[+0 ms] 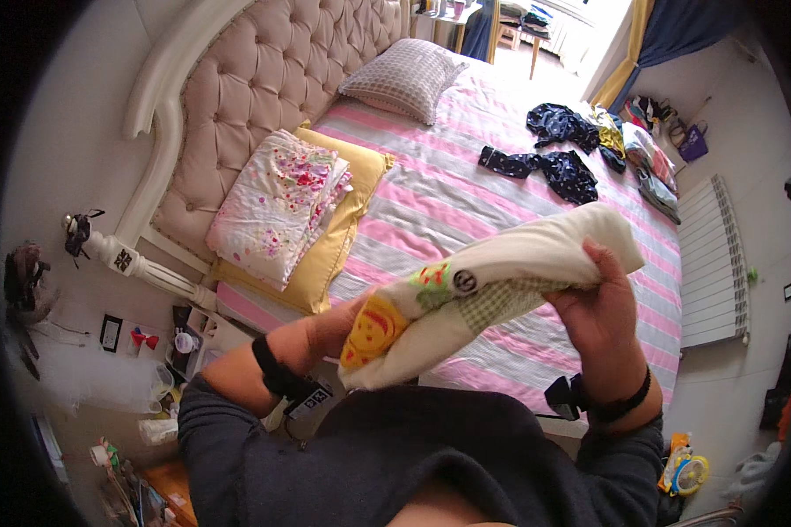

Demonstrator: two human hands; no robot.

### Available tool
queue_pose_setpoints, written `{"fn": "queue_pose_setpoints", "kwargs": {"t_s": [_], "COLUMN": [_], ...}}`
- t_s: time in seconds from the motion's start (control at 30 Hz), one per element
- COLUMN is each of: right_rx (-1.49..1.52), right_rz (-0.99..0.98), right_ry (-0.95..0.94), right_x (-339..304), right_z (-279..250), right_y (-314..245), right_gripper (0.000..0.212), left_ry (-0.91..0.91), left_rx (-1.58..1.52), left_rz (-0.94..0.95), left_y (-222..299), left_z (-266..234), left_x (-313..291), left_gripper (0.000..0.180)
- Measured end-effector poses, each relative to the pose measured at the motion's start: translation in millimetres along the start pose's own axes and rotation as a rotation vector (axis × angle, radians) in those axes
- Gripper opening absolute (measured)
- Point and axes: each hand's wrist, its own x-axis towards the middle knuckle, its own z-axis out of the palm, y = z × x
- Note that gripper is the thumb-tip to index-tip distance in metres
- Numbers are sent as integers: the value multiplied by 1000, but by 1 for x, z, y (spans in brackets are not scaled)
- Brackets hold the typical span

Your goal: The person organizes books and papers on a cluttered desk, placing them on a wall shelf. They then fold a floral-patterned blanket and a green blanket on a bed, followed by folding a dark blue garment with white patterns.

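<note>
Between my two hands, above the near part of the bed, is a folded cream garment [536, 241] with a green gingham panel and yellow and green cartoon patches. It is held tilted, its right end higher than its left. My right hand [599, 312] is closed on the right end, thumb on top. At the left end, my left hand [330, 329] grips the garment from behind, its fingers mostly hidden by the cloth. Beyond it lies the bed's pink, grey and white striped sheet [413, 233].
A folded floral quilt [277, 206] rests on a yellow pillow [360, 220] by the tufted headboard [272, 66]. Farther back is a grey checked pillow [404, 79]. Dark patterned clothes [571, 176] and other garments lie at the far right. A white radiator [712, 263] stands beside the bed.
</note>
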Motion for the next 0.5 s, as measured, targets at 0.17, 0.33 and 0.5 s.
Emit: {"fn": "queue_pose_setpoints", "kwargs": {"t_s": [0.17, 0.33, 0.5], "right_rx": [18, -48, -153], "right_rz": [-69, -113, -164], "right_ry": [21, 180, 182], "right_x": [42, 77, 100], "right_z": [31, 71, 113], "right_y": [4, 22, 21], "right_gripper": [35, 37, 38], "left_ry": [46, 147, 252], "left_rx": [216, 854, 1064], "left_rz": [307, 271, 255], "left_y": [94, 170, 260], "left_z": [7, 19, 35], "left_x": [-33, -74, -102], "left_gripper": [63, 73, 60]}}
